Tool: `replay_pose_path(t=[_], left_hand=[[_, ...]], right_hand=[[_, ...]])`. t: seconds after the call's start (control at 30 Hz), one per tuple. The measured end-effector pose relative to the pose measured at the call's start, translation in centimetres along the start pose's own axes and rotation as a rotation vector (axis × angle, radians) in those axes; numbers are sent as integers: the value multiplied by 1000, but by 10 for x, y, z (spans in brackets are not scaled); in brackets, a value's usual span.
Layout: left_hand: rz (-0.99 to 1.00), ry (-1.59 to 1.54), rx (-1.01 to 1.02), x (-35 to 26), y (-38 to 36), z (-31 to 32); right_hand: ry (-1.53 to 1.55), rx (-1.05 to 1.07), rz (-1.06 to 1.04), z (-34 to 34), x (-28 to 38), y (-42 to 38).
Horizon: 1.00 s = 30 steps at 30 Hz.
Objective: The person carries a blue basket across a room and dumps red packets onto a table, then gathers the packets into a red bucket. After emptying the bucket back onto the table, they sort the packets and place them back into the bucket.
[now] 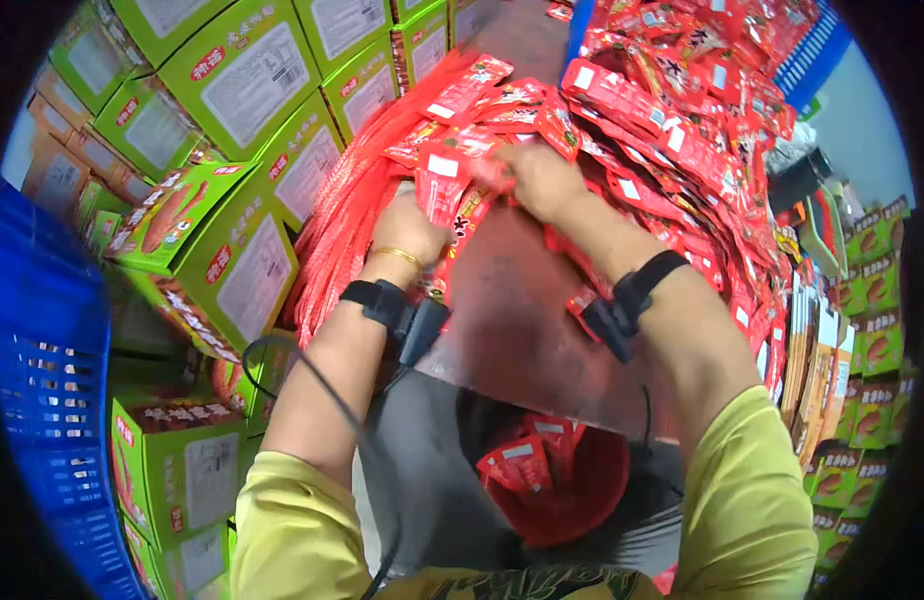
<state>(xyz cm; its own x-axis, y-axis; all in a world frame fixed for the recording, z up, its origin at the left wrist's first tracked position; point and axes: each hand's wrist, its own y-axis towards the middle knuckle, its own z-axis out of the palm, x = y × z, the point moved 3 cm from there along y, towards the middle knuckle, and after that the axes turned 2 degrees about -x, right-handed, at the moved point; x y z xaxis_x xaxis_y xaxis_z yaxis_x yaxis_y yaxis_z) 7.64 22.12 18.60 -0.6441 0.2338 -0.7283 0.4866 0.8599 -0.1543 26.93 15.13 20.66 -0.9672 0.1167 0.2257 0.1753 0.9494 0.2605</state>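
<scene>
My left hand (412, 225) is closed around several long red snack packets (443, 188) with white label patches, held above the table. Just to the right, my right hand (542, 178) has its fingers bent at a red packet that is smeared by motion; it appears pinched at the fingertips. Beyond both hands, more red packets (512, 97) lie loosely on the brown tabletop (512, 300). A bundle of red plastic netting (347, 190) lies along the table's left side, beside my left hand.
A large heap of red packets (672, 130) spills from a blue crate (807, 60) at the right. Green cartons (244, 75) are stacked at left, near a blue basket (52, 420). Below the table edge stands a red bucket (567, 515) with packets inside. A cable crosses near my left forearm.
</scene>
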Motion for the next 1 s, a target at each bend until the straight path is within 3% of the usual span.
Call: replay_pose_path(t=[0.03, 0.1, 0.13, 0.17, 0.23, 0.27, 0.3, 0.33, 0.37, 0.4, 0.43, 0.47, 0.5, 0.57, 0.63, 0.7, 0.77, 0.83, 0.9, 0.93, 0.97, 1.0], left_hand=[[-14, -144, 30, 1, -4, -3], [-96, -391, 49, -11, -35, -19], [96, -480, -24, -9, -46, -18], [192, -764, -31, -21, -79, -20], [159, -1221, 93, -37, -150, -17], [80, -1269, 135, -37, -189, -8], [96, -1219, 55, -31, -222, 11], [-43, -1131, 95, -27, -257, 27], [114, -1111, 68, -27, -284, 52], [46, -1064, 66, -27, -310, 76], [19, -811, 175, -9, -327, 107], [349, -534, 112, 6, -328, 141], [364, -532, 113, 7, -336, 147], [306, -206, 112, 12, -352, 156], [521, -133, 14, 14, -346, 146], [747, -98, -151, -17, -351, 124], [1018, -58, 205, -19, -344, 133], [1055, 64, 330, -17, -344, 143], [981, 245, 467, -13, -343, 158], [1078, 535, 493, 0, -342, 170], [1062, 652, 711, 20, -336, 184], [1140, 833, 719, 52, -326, 204]], right_hand=[[-46, -99, -68, -23, 3, -8], [7, -505, 27, -89, 29, -42], [18, -461, 291, -120, 33, -67], [25, -409, 564, -148, 35, -101], [501, -699, 505, -184, 61, -188], [645, -727, 548, -183, 61, -232], [787, -767, 572, -183, 61, -270], [802, -838, 607, -175, 72, -303], [822, -918, 629, -160, 84, -335], [788, -879, 661, -136, 90, -367], [756, -845, 686, -115, 96, -393], [676, -589, 766, -101, 106, -409], [591, -333, 831, -89, 113, -417], [284, -323, 661, -74, 125, -418], [394, -4, 826, -20, 114, -436], [205, 125, 740, 47, 115, -441], [342, 430, 839, 65, 123, -443], [182, 290, 627, 1, 146, -456], [349, -93, 691, -101, 153, -480], [547, -299, 877, -134, 149, -504], [739, -524, 1059, -153, 143, -533], [790, -739, 1151, -153, 136, -563]])
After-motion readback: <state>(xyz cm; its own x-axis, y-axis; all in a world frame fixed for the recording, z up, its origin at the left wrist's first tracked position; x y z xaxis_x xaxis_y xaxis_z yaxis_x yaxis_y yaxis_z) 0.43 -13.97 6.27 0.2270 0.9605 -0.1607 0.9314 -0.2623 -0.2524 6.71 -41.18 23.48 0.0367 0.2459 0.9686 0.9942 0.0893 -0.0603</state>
